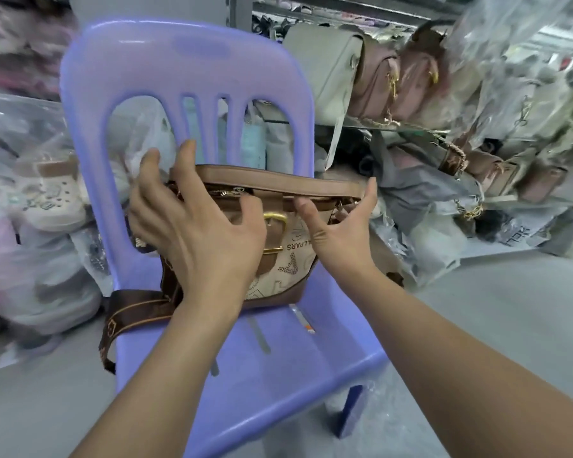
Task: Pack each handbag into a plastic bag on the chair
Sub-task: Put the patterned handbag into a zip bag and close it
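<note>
1. Now upright on the seat of the purple plastic chair (265,375): brown and beige handbag (288,259), back against the slatted backrest, printed side facing the camera.
2. Gold buckle (275,223) on the front strap tab; brown handle (262,178) lying flat along the top edge.
3. Patterned brown strap (126,312) trailing from the bag's left side, over the left edge of the seat, hanging down.
4. Left hand (205,239): laid over the upper left of the bag, fingers (187,153) spread wide and nearly straight, tips reaching past the top edge, thumb on the front just beside the buckle. Pressing, not wrapped round anything.
5. Right hand (338,233): pinching the top right of the bag, thumb on the front under the handle, forefinger up at the right end; other fingers hidden behind the bag.
6. Right of the chair: shelf handbags (377,84), pale green and pink, with gold chains.
7. Left of the chair: heaps of goods in clear plastic, clogs (47,193) among them, blurred.
8. Grey floor (510,309) all round.
</note>
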`<action>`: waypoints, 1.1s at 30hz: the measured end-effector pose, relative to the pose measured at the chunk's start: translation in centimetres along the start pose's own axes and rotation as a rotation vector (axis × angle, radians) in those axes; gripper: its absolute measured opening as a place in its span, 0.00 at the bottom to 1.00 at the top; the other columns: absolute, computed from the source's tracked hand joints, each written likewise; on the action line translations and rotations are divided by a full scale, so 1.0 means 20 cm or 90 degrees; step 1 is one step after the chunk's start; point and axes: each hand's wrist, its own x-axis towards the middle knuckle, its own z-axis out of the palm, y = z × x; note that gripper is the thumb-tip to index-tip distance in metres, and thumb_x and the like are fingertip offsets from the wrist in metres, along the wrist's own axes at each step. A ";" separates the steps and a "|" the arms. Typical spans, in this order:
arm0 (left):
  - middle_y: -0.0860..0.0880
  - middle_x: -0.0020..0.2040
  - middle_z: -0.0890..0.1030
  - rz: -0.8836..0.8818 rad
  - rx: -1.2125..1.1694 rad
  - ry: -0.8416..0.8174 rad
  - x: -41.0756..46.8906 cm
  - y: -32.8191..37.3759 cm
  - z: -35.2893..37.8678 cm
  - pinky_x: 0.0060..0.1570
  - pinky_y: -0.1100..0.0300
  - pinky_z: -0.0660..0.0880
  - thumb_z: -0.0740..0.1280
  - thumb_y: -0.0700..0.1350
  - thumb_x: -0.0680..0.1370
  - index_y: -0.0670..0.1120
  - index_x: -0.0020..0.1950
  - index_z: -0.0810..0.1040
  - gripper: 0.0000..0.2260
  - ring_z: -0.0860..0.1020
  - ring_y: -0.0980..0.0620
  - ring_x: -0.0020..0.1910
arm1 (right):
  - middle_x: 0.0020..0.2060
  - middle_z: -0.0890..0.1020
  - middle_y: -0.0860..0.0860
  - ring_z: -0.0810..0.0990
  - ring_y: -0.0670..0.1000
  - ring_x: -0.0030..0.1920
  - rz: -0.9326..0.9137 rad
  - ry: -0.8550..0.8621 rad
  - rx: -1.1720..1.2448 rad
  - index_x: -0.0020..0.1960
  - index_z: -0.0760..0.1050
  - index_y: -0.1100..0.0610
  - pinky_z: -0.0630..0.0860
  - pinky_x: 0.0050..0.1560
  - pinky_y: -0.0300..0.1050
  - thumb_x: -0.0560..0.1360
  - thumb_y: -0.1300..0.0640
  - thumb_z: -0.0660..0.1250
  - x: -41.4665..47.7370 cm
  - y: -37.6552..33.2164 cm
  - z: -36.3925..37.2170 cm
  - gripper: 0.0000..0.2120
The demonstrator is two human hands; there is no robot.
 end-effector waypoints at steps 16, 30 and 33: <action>0.53 0.49 0.80 0.224 -0.398 -0.464 -0.73 0.60 0.27 0.52 0.55 0.73 0.67 0.41 0.75 0.49 0.54 0.79 0.09 0.77 0.53 0.49 | 0.36 0.79 0.37 0.75 0.30 0.38 -0.052 -0.114 -0.243 0.38 0.73 0.45 0.70 0.44 0.41 0.69 0.49 0.62 -0.25 0.23 -0.79 0.03; 0.46 0.70 0.69 -0.093 0.070 -1.021 -1.87 -0.01 0.84 0.52 0.60 0.70 0.62 0.44 0.81 0.51 0.72 0.68 0.20 0.72 0.45 0.66 | 0.76 0.67 0.56 0.73 0.57 0.72 0.522 -0.323 -0.519 0.80 0.61 0.49 0.71 0.70 0.48 0.79 0.42 0.69 -0.55 1.29 -1.31 0.33; 0.45 0.72 0.66 -0.030 0.206 -1.040 -2.00 -0.09 0.91 0.67 0.54 0.68 0.63 0.46 0.79 0.51 0.74 0.66 0.23 0.65 0.43 0.71 | 0.77 0.61 0.56 0.71 0.60 0.72 0.562 -0.354 -0.537 0.80 0.59 0.48 0.69 0.73 0.51 0.79 0.41 0.68 -0.62 1.46 -1.34 0.35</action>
